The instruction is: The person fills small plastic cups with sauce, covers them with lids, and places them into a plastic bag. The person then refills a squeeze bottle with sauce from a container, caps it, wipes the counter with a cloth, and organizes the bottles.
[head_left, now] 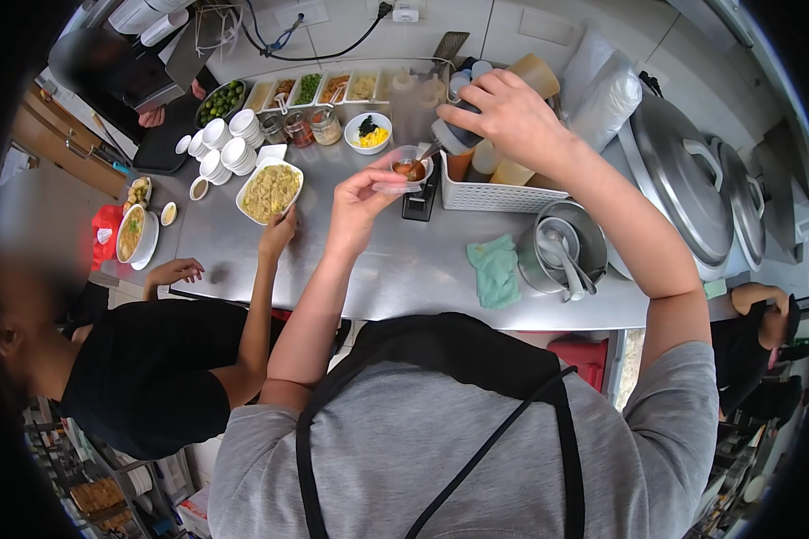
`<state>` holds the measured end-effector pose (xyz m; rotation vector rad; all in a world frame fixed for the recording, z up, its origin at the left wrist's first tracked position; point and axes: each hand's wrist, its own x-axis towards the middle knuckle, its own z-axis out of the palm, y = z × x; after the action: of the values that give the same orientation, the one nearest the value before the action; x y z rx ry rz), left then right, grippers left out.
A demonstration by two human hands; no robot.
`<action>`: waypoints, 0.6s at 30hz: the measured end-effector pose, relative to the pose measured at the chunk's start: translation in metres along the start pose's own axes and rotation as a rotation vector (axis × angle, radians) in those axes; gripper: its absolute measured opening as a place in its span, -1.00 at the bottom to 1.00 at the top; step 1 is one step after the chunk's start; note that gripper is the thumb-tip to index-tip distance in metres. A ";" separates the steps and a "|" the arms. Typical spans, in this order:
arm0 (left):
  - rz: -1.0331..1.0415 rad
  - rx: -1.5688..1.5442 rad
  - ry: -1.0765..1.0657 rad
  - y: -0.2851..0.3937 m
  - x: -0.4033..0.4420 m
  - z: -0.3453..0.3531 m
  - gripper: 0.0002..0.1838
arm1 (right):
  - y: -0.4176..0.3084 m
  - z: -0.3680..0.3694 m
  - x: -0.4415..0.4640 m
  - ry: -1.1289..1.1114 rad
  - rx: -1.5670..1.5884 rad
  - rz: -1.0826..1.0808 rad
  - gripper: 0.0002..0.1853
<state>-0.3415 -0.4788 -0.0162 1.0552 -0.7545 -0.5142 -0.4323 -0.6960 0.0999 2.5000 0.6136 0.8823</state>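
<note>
Clear plastic, thin-walled and round, makes the sauce cup (404,172) that the left hand (363,205) pinches between thumb and fingers, above the worktop (395,265) toward its back edge. Reddish-brown sauce (413,169), glossy and wet, lies inside it. The right hand (505,110), higher up, is wrapped around a dark, smooth squeeze bottle (456,131), tilted with its nozzle pointing down at the cup; reflections there make it hard to tell whether the two touch. So the cup sits at the left hand's fingertips, below and to the left of the right hand.

Just beside the cup stands a white perforated basket (494,197) of bottles. Nearer the steel worktop's front edge lie a crumpled green cloth (493,272) and a round metal pot (535,267) holding ladles (562,253). Left of these, a co-worker's hand (280,232) grips a white bowl (243,199) of pale, lumpy food.
</note>
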 end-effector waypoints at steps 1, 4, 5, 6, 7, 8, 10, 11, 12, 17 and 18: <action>-0.014 -0.012 0.003 0.000 0.000 0.000 -0.81 | 0.000 0.000 0.001 0.000 0.000 0.000 -0.66; -0.023 0.023 -0.001 0.001 0.000 0.001 -0.81 | 0.000 0.000 0.001 -0.004 0.018 0.002 -0.68; -0.024 0.023 -0.001 0.001 0.000 0.001 -0.81 | 0.000 0.001 0.001 -0.007 0.017 -0.001 -0.68; -0.028 0.013 -0.002 0.001 0.000 0.002 -0.81 | 0.000 0.001 0.001 -0.011 0.017 -0.005 -0.68; -0.034 0.003 -0.002 0.001 0.000 0.002 -0.81 | -0.001 0.001 0.001 -0.012 0.018 -0.003 -0.68; -0.036 0.003 -0.002 0.001 0.000 0.002 -0.81 | -0.002 0.000 0.001 -0.060 0.045 0.024 -0.64; -0.042 -0.003 0.000 0.000 0.000 0.002 -0.82 | -0.002 -0.001 0.001 -0.109 0.072 0.051 -0.58; -0.044 -0.004 0.000 -0.001 0.000 0.002 -0.82 | -0.002 -0.002 0.001 -0.105 0.069 0.046 -0.58; -0.041 0.005 0.001 -0.001 0.000 0.002 -0.82 | -0.002 -0.002 0.001 -0.101 0.065 0.041 -0.58; -0.051 -0.005 0.008 0.000 -0.001 0.003 -0.81 | -0.003 -0.003 0.000 -0.082 0.089 0.053 -0.57; -0.056 -0.023 0.015 -0.001 -0.002 0.002 -0.80 | -0.002 -0.003 0.001 -0.073 0.079 0.053 -0.56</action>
<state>-0.3443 -0.4794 -0.0167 1.0599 -0.7062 -0.5611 -0.4348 -0.6931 0.1014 2.6173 0.5708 0.7957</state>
